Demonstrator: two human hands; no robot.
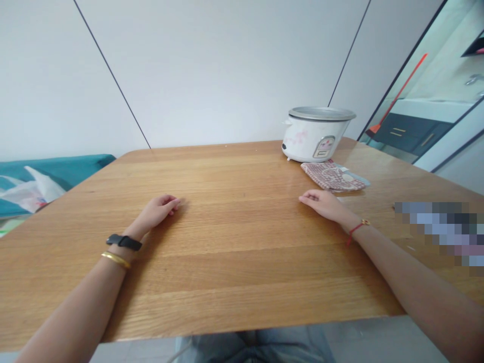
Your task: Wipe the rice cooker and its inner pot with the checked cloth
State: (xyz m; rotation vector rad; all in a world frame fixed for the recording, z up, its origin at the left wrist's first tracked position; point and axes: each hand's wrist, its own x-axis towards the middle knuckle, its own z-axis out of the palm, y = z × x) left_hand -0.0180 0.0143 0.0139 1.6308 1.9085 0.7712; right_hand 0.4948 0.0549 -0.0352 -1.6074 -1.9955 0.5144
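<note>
Checked cloth [328, 176] just beyond right hand [322, 203]

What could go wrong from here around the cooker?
The cooker stands near the table's far right corner, so a hard shove might send it over. The cloth lies at the cooker's front and could bunch against it. The right hand is near the cloth and might nudge it.

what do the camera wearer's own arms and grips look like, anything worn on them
Both forearms show no sleeves, and neither the left grip nor the right grip is gloved. The left wrist has a black wristband and a smooth gold-coloured bangle; the right has a thin red cord bracelet with a small gold-coloured charm.
</note>
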